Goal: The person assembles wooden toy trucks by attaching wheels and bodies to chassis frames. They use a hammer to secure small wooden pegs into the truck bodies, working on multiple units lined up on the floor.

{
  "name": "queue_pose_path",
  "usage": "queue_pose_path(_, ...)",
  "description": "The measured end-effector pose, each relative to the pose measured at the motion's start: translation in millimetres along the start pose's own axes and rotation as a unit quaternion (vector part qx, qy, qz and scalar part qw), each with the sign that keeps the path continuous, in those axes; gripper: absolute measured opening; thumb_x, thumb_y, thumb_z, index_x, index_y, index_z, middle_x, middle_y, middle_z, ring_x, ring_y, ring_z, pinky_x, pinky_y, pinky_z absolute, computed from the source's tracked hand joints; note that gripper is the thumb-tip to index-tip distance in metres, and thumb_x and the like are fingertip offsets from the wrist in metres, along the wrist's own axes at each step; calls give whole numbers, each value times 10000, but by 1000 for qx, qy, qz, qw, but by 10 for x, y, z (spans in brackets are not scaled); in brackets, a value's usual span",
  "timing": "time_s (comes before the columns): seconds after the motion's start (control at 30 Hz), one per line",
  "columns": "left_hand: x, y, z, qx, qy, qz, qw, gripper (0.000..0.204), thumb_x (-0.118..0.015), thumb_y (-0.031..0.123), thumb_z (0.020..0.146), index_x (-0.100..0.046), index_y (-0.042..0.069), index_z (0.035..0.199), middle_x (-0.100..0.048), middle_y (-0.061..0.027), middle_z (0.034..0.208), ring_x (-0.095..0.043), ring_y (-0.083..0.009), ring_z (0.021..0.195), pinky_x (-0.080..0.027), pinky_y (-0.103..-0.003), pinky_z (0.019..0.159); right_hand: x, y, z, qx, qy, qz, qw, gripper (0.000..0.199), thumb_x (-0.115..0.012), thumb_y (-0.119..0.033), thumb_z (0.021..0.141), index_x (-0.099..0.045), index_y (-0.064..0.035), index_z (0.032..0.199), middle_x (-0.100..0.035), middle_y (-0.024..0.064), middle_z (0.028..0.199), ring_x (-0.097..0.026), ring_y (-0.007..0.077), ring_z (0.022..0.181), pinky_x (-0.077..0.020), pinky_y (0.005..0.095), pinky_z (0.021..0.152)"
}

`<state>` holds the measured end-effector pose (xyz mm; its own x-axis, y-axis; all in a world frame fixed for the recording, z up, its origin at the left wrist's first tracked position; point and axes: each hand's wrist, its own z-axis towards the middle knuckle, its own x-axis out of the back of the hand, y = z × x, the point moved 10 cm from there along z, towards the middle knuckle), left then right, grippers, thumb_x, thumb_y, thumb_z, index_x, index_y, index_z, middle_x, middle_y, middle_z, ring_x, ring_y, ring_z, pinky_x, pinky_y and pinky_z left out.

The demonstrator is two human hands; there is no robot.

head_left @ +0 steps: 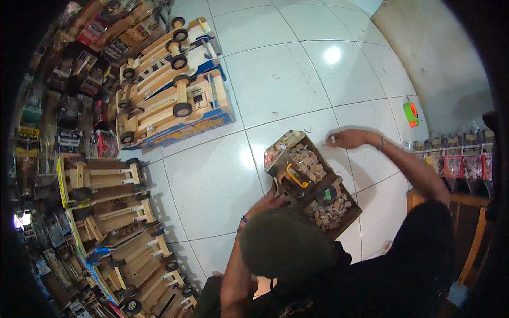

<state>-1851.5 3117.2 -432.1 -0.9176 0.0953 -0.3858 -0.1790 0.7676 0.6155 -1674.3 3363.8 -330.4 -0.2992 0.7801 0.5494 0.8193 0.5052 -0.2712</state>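
Note:
A wooden box point(347, 217) with compartments stands on the tiled floor in front of me. Small cut wood pieces point(310, 161) fill its far part, and more wood pieces point(331, 214) lie in the near part. Among them are a yellow handle point(298, 176) and a dark round thing with a green centre point(327, 194). My left hand point(271, 201) is closed at the box's left side, partly hidden by a dark cap. Beyond the box's right side, my right hand point(347, 139) hovers with fingers pinched together; a tiny pale spot shows at the fingertips, too small to name.
Wooden toy trucks point(164, 108) with black wheels lie upturned at the far left, and more upturned trucks point(111, 228) line the near left. Packed goods point(69, 116) crowd the left edge. A green and orange tape measure point(411, 114) lies near the right wall, by hanging packets point(458, 159).

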Motion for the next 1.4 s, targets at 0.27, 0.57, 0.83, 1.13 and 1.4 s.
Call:
queue_pose_path(0.27, -122, 764, 31, -75, -114, 133, 982, 835, -559, 513, 1001, -168, 66, 1588, -331, -181, 1578, -460, -299, 1355, -391, -416, 1127, -664, 58, -171, 33, 208, 133, 969, 423, -465, -407, 1042, -710, -62, 1026, -687, 215, 784, -678, 406, 766, -537, 509, 748)
queue_pose_path(0.57, 380, 1489, 503, 21, -138, 508, 850, 1102, -513, 836, 823, -330, 20, 1540, -476, -227, 1488, -467, -347, 1370, -345, -449, 1164, -499, 623, -363, 7, 338, 169, 926, 419, -537, -300, 1006, -590, 35, 760, -582, 226, 635, -569, 420, 589, -437, 485, 574)
queue_pose_path(0.83, 2092, 3942, -842, 163, -101, 454, 870, 671, -640, 628, 899, -655, 51, 1242, -704, -119, 1206, -662, -215, 1146, -592, -421, 889, -466, 730, -362, -45, 266, 187, 945, 362, -552, -302, 992, -714, -2, 871, -687, 230, 745, -675, 412, 690, -490, 452, 600)
queue_pose_path(1.13, 5381, 6797, -3258, -449, 671, 306, 505, 434, -643, 275, 932, -606, 37, 1292, -697, -189, 1171, -707, -358, 955, -567, -422, 813, -927, 1315, -175, -129, 253, 182, 941, 503, -580, -436, 970, -666, 7, 746, -642, 231, 674, -628, 399, 630, -454, 487, 594)
queue_pose_path(1.4, 7147, 4033, -1864, -122, 827, 317, 448, 806, -598, 431, 943, -240, 63, 1565, -267, -331, 1553, -296, -489, 1427, -318, -556, 1151, -1139, 1471, -271, -235, 158, 229, 931, 149, -655, -139, 869, -745, -49, 945, -747, 116, 864, -671, 171, 774, -515, 349, 719)
